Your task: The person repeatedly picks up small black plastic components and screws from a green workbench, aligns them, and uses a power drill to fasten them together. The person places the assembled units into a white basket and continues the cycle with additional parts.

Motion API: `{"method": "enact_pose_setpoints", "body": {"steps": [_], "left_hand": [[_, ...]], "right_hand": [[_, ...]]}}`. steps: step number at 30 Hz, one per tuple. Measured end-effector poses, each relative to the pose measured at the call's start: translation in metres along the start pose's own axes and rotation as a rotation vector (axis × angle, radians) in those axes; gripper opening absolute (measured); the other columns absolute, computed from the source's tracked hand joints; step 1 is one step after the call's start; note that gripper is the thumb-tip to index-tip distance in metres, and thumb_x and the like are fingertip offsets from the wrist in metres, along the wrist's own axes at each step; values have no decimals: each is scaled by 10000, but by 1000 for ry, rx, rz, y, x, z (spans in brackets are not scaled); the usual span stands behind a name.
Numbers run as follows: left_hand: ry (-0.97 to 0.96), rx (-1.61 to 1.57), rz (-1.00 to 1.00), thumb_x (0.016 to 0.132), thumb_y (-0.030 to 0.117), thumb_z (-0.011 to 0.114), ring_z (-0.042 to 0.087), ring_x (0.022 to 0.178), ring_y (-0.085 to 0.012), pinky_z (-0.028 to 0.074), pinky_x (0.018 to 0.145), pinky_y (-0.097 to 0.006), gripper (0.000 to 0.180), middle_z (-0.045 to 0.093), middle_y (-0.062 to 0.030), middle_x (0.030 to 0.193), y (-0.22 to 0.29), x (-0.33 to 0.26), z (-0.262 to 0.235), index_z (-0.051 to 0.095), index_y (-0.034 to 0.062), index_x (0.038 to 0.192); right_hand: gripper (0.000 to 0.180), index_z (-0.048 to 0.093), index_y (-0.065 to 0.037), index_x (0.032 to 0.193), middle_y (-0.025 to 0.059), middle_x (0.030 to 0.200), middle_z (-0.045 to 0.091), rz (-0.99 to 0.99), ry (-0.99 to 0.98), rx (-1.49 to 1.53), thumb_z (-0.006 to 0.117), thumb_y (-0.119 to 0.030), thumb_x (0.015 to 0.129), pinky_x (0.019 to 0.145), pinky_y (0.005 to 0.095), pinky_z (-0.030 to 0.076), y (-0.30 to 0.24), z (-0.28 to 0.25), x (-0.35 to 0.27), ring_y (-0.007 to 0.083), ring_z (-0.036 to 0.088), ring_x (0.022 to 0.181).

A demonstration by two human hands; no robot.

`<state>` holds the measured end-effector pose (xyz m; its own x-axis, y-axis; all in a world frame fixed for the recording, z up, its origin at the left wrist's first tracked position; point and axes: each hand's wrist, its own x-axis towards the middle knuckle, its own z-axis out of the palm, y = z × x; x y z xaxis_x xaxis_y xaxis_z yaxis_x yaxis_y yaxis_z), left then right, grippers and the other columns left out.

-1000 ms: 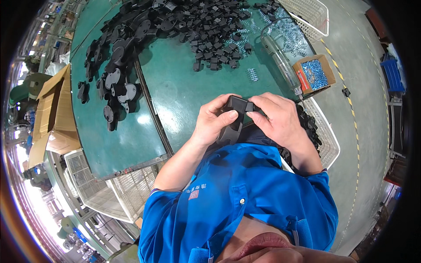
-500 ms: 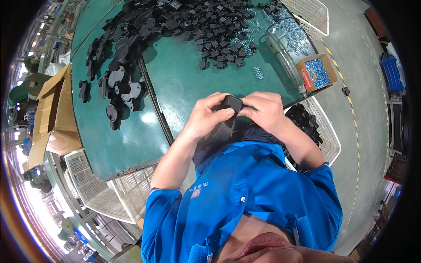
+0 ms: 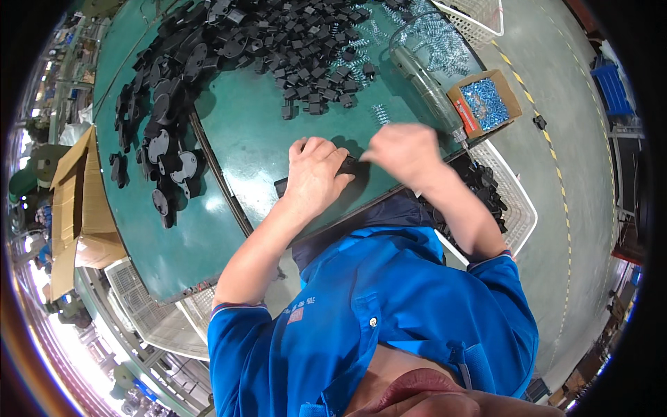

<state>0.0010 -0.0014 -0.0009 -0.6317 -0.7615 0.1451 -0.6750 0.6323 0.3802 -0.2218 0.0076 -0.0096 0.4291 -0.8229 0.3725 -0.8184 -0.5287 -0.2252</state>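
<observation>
My left hand (image 3: 314, 175) is wrapped over a black plastic part (image 3: 348, 165), pressing it down near the front edge of the green table. One end of the part shows by my fingertips, and another dark piece of it sticks out beside the wrist; the middle is hidden under the palm. Just right of that end is my right hand (image 3: 406, 154), closed and slightly blurred, its thumb side toward the part. Whatever it pinches cannot be made out. Behind it a lone spring (image 3: 380, 115) lies on the table.
Small black blocks (image 3: 313, 83) and flat black fittings (image 3: 163, 139) are heaped at the back and left. Springs (image 3: 445, 52) lie back right. A power screwdriver (image 3: 429, 87) rests by a carton of blue screws (image 3: 484, 104). White crates (image 3: 517, 201) stand below the table edge.
The black part has been lowered from upright, held in both hands, onto the table under my left hand. My right hand has moved slightly left and up. The view has shifted a little.
</observation>
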Motion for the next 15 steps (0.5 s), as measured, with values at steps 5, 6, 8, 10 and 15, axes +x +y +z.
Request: {"method": "enact_pose_setpoints", "body": {"steps": [5, 6, 8, 10, 15], "left_hand": [[-22, -72, -21, 660, 208, 810, 569, 1071, -288, 371, 1016, -478, 413, 648, -87, 982, -1, 1, -3, 693, 55, 1026], [-28, -88, -30, 659, 208, 812, 569, 1074, -287, 364, 1030, -486, 414, 648, -87, 984, -2, 2, -3, 695, 54, 1025], [-36, -90, -47, 659, 212, 814, 569, 1072, -286, 349, 1055, -506, 414, 647, -87, 981, -3, 1, -3, 699, 52, 1022], [-36, -101, -59, 658, 214, 815, 568, 1072, -285, 335, 1074, -524, 414, 644, -85, 978, -4, 1, -2, 702, 53, 1023], [-17, -140, -78, 655, 217, 819, 567, 1078, -275, 324, 1085, -540, 425, 633, -81, 971, -5, -2, -2, 707, 61, 1034]], "right_hand": [[701, 469, 1, 1330, 128, 1040, 592, 474, -148, -455, 745, -365, 800, 765, 342, 551, 66, -26, 3, 263, 636, 914], [729, 407, 37, 1376, 175, 1055, 601, 472, -205, -438, 742, -298, 823, 792, 384, 546, 69, -15, 3, 336, 637, 903], [733, 410, 47, 1368, 186, 1049, 602, 516, -211, -448, 750, -292, 814, 790, 391, 544, 72, -6, 7, 344, 637, 910], [701, 426, 30, 1368, 186, 1031, 614, 549, -191, -418, 749, -256, 815, 779, 405, 537, 75, -2, 11, 347, 642, 920], [680, 485, -15, 1344, 147, 1017, 637, 380, 107, -117, 790, -195, 763, 757, 347, 538, 56, -31, 10, 277, 657, 885]]}}
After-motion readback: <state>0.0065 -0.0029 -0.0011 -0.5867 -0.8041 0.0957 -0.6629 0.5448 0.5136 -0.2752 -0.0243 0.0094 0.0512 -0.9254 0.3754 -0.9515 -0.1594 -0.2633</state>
